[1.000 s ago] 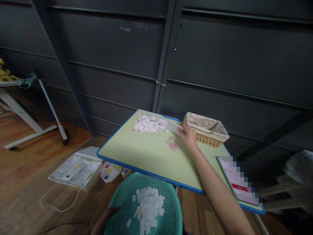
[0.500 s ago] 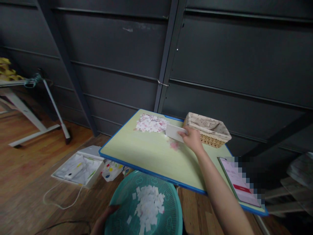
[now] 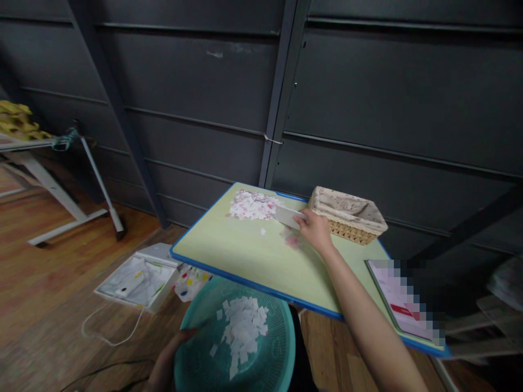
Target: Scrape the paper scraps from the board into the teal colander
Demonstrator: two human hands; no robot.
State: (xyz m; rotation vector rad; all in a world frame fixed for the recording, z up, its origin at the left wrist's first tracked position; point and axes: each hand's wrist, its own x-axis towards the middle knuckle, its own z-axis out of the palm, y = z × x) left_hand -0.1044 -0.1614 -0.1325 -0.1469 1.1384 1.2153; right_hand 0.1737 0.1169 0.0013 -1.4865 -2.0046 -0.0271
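Note:
My right hand (image 3: 314, 228) pinches a flat white rectangular card or plate (image 3: 288, 216), held tilted on edge. The far end of this piece touches the right side of a heap of small white and pinkish paper pieces (image 3: 252, 206) on the pale yellow-green tabletop (image 3: 232, 250). One small scrap (image 3: 263, 232) lies apart, nearer to me. At the bottom, my left hand (image 3: 174, 351) grips the left rim of a round teal plastic basket (image 3: 290, 343), its thumb over the inside. Inside the basket lies a loose pile of white paper pieces (image 3: 244, 326).
A lined wicker basket (image 3: 355, 231) stands at the table's back right. A framed sheet or tablet (image 3: 402, 305), partly pixelated, lies at the right edge. On the floor to the left is an open white box (image 3: 131, 286) with a cable. Dark metal panels (image 3: 196, 76) rise behind.
My right hand has shifted slightly left with the white piece, which now reaches the heap. A loose scrap shows in front of the heap. The teal basket sits a little further left and higher in view.

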